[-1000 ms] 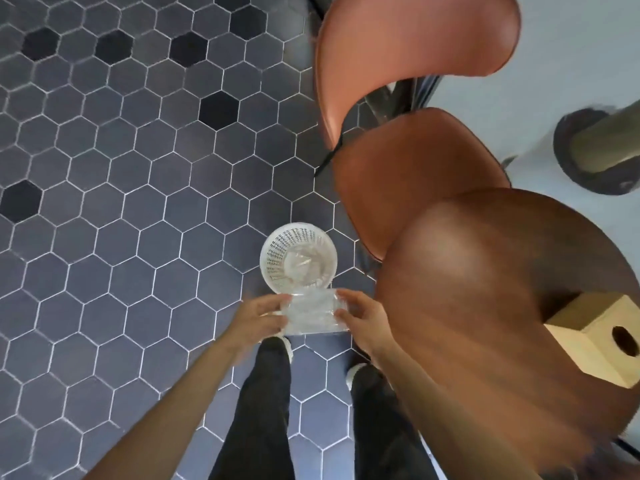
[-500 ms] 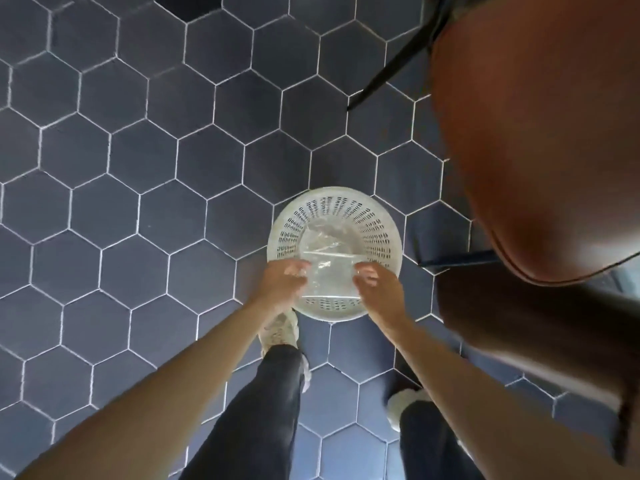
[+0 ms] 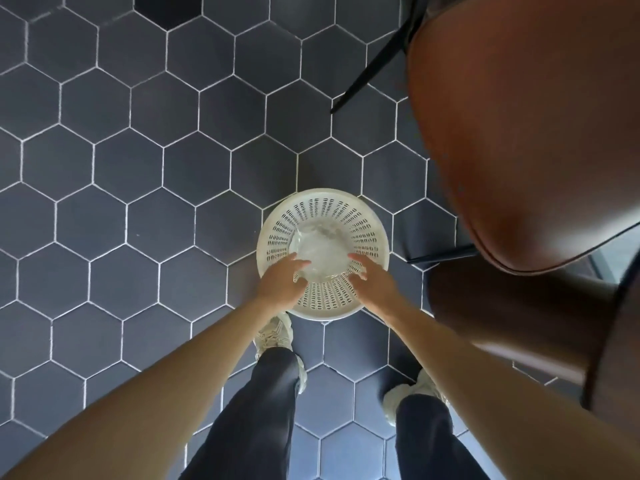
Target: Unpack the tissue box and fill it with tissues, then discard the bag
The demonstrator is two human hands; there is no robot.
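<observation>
Both grips are spread and empty: the left hand (image 3: pixel 282 285) and right hand (image 3: pixel 373 284) hover above the clear crumpled plastic bag (image 3: pixel 320 249), which lies inside the white perforated round basket (image 3: pixel 367 233). The discarding looks done.

Soft even light, wide-angle edge warp, chair (image 3: pixel 519 133) blurred.

bag (image 3: pixel 320 249) dropped into basket (image 3: pixel 372 220), hands released

The floor (image 3: pixel 145 174) is laid in dark blue-grey hexagonal tiles with pale grout, one black tile (image 3: pixel 168 8) showing at the top edge. A brown chair seat (image 3: pixel 526 133) on thin black legs (image 3: pixel 374 64) fills the right side, catching soft daylight.
</observation>
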